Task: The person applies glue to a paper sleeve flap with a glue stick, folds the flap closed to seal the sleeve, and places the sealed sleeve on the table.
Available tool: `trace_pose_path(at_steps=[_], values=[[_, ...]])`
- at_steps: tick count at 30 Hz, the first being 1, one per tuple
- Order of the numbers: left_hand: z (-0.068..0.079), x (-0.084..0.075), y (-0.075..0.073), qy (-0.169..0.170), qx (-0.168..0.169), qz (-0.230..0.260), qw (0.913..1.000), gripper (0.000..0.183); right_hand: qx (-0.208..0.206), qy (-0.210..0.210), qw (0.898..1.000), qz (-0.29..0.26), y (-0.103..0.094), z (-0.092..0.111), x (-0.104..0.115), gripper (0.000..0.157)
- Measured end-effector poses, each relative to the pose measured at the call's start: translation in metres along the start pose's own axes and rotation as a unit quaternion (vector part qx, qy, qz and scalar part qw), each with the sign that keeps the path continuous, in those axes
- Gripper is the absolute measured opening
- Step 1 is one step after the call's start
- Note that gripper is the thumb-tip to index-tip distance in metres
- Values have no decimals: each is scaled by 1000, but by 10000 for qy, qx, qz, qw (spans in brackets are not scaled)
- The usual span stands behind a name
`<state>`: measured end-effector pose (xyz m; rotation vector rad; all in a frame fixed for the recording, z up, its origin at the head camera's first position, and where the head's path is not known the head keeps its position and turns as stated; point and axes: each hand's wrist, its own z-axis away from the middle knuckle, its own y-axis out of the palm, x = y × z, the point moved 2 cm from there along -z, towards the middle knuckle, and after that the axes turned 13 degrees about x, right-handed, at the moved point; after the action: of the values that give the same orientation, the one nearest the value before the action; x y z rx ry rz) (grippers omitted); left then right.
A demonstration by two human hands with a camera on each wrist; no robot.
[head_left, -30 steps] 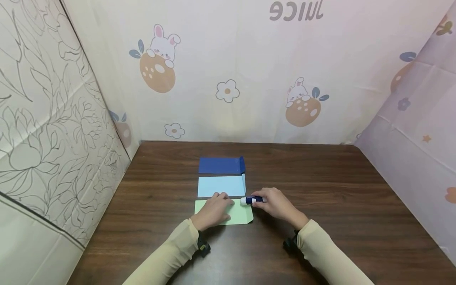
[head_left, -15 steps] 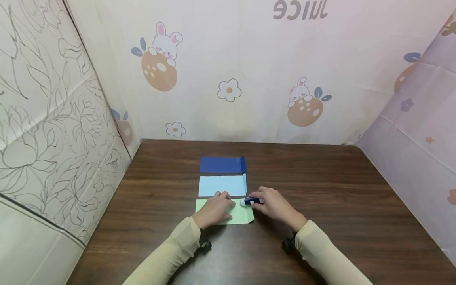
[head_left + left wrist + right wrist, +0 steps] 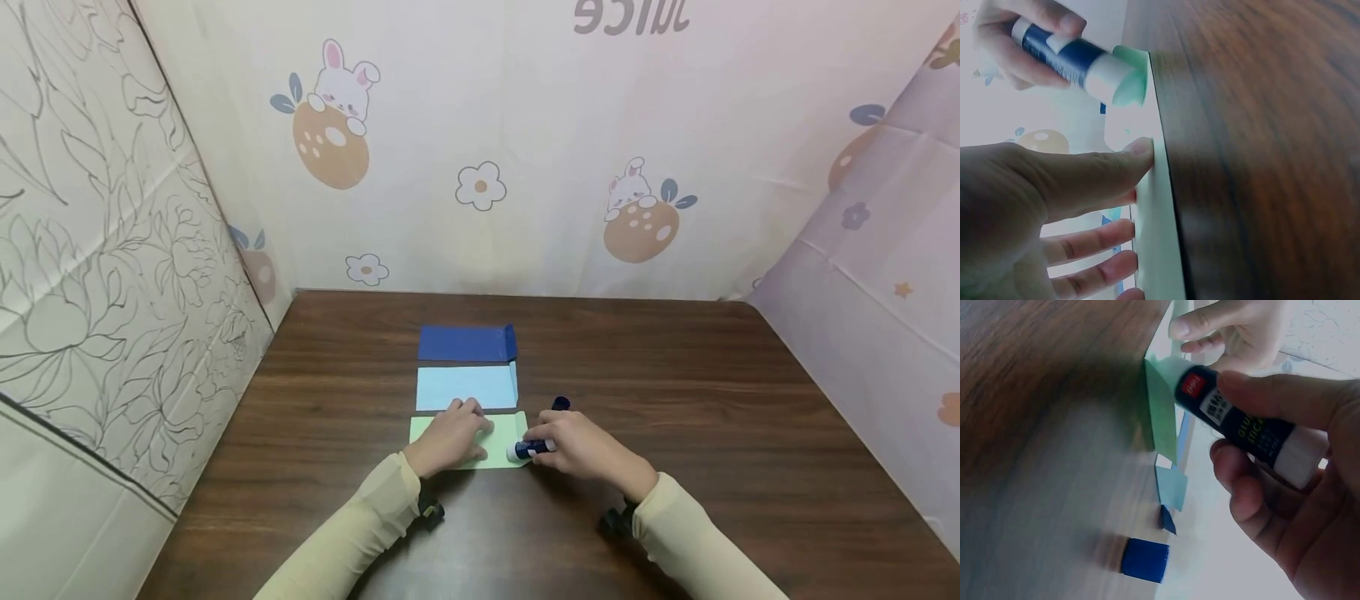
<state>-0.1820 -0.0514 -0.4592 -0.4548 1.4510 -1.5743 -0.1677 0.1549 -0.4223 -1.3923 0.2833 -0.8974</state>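
Note:
My right hand (image 3: 585, 446) grips a dark blue and white glue stick (image 3: 1235, 425), thumb on one side and fingers on the other. Its white tip end meets the green paper envelope (image 3: 501, 437) near the right flap, toward the near corner. Spread fingers of my left hand (image 3: 448, 437) press on that green envelope, left of the glue stick; the thumb rests near its front edge in the left wrist view. The green flap (image 3: 1163, 419) stands partly raised in the right wrist view. A blue glue stick cap (image 3: 1145, 560) stands on the table beyond my right hand.
Behind the green envelope lie a light blue envelope (image 3: 465, 388) and a dark blue envelope (image 3: 461, 343), in a column, their flaps at the right. All sit on a dark wooden table (image 3: 675, 367), with a printed cloth wall (image 3: 420, 225) behind.
The glue stick in my right hand has moved along the right end of the green envelope toward the near edge, which uncovers the blue cap. My left hand stays in place.

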Motion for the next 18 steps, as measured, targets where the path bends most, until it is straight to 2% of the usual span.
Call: trace_pose_path(at_steps=[4, 8, 13, 18], values=[[-1, 0, 1, -30, 15, -65, 10000, 34, 148, -7, 9998, -148, -6, 2, 2, 23], [-2, 1, 3, -98, 70, -42, 9999, 35, -191, 145, 9992, -319, -11, -4, -1, 23], [-2, 1, 2, -117, 58, -43, 9999, 36, -650, 149, 9976, 160, -14, -17, -6, 23], [-3, -2, 0, -91, 21, -120, 9999, 36, -685, 113, 9947, 757, -13, -27, -8, 23]])
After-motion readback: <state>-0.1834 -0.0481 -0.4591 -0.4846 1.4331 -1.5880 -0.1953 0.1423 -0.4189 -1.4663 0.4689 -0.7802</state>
